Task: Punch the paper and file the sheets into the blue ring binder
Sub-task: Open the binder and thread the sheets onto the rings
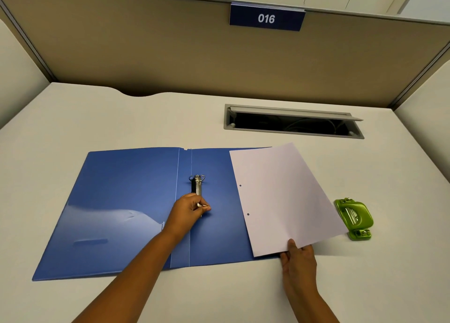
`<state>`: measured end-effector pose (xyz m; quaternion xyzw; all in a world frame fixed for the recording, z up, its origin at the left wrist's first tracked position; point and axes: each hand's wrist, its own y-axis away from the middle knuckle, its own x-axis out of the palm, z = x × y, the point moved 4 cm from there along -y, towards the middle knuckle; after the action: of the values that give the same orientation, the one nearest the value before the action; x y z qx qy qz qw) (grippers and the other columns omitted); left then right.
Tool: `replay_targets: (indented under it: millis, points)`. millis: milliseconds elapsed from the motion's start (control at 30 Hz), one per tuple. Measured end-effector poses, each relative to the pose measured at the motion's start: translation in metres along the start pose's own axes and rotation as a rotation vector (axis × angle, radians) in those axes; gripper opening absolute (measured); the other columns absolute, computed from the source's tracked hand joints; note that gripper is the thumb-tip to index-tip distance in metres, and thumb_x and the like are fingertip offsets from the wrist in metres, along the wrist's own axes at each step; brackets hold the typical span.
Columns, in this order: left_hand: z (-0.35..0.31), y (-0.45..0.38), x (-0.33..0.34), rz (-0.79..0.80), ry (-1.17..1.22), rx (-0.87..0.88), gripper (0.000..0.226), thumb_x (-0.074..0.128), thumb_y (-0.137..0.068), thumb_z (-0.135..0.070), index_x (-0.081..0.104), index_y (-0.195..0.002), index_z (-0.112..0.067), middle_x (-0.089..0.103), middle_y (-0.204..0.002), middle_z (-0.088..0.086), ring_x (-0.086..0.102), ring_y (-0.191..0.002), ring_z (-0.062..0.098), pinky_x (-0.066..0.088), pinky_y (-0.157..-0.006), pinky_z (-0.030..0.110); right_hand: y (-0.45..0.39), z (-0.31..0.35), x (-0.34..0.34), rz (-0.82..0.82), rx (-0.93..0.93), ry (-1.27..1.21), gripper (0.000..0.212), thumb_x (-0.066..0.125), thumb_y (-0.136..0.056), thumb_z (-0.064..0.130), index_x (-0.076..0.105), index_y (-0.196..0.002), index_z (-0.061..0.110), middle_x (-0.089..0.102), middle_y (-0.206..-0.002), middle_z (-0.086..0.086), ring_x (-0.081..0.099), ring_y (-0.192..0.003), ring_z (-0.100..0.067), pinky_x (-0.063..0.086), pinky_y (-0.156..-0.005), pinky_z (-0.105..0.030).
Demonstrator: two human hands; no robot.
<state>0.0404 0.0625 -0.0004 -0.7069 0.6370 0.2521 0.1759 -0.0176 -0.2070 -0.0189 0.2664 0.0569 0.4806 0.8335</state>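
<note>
Two bare forearms come in from the bottom edge over a smooth, matte, pale desk (pixel 73 132). On the right side, the right hand (pixel 298 261) pinches the near edge of the white paper (pixel 285 198), thumb on top and the other fingers under it. This thin flat sheet has two small round holes along its left edge; its left part lies over the right cover of the blue ring binder (pixel 121 200), and its right part is over the desk. The binder is open flat, of glossy plastic that reflects light, with two straight fold lines at the spine. The left hand (pixel 188 213) has its fingers curled closed around the near end of the metal ring mechanism (pixel 198 185), a narrow grey bar with curved wire rings at the far end. A green hole punch (pixel 354 219), rounded and shiny, sits on the desk just beside the paper's right corner. Farther back, a rectangular grey cable slot (pixel 292 121) is open in the desk.
</note>
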Motion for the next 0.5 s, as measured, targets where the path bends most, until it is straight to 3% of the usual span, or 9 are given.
replay_targets:
  millis: [133, 233, 333, 500]
  points:
    - [0.0, 0.003, -0.01, -0.049, -0.051, 0.08, 0.022, 0.066, -0.079, -0.022, 0.068, -0.099, -0.013, 0.05, -0.088, -0.002, 0.047, -0.086, 0.012, 0.04, -0.075, 0.016, 0.001, 0.001, 0.001, 0.005, 0.004, -0.003, 0.038, 0.043, -0.094, 0.009, 0.041, -0.132, 0.013, 0.052, -0.12, -0.005, 0.05, -0.109, -0.023, 0.039, -0.101, -0.039]
    - [-0.002, -0.001, -0.03, -0.249, 0.021, 0.062, 0.023, 0.061, -0.084, -0.019, 0.063, -0.105, -0.012, 0.052, -0.095, 0.001, 0.051, -0.089, 0.018, 0.043, -0.073, 0.019, 0.002, 0.003, 0.002, 0.007, 0.018, -0.017, 0.038, 0.043, -0.094, 0.009, 0.041, -0.132, 0.013, 0.052, -0.12, -0.005, 0.051, -0.108, -0.023, 0.041, -0.098, -0.037]
    - [-0.003, -0.001, -0.04, -0.382, 0.028, 0.011, 0.017, 0.053, -0.089, -0.009, 0.063, -0.101, -0.006, 0.056, -0.096, 0.009, 0.053, -0.083, 0.018, 0.039, -0.063, 0.012, 0.002, 0.003, 0.002, 0.011, 0.023, -0.035, 0.039, 0.043, -0.094, 0.009, 0.04, -0.133, 0.013, 0.052, -0.12, -0.006, 0.051, -0.108, -0.023, 0.041, -0.096, -0.036]
    - [0.007, 0.01, -0.032, -0.416, 0.072, -0.109, 0.019, 0.049, -0.09, -0.004, 0.063, -0.103, -0.003, 0.06, -0.104, 0.016, 0.054, -0.082, 0.016, 0.038, -0.065, 0.01, 0.005, 0.005, 0.003, 0.036, 0.024, -0.043, 0.04, 0.043, -0.094, 0.008, 0.04, -0.134, 0.013, 0.052, -0.123, -0.006, 0.051, -0.11, -0.023, 0.04, -0.098, -0.038]
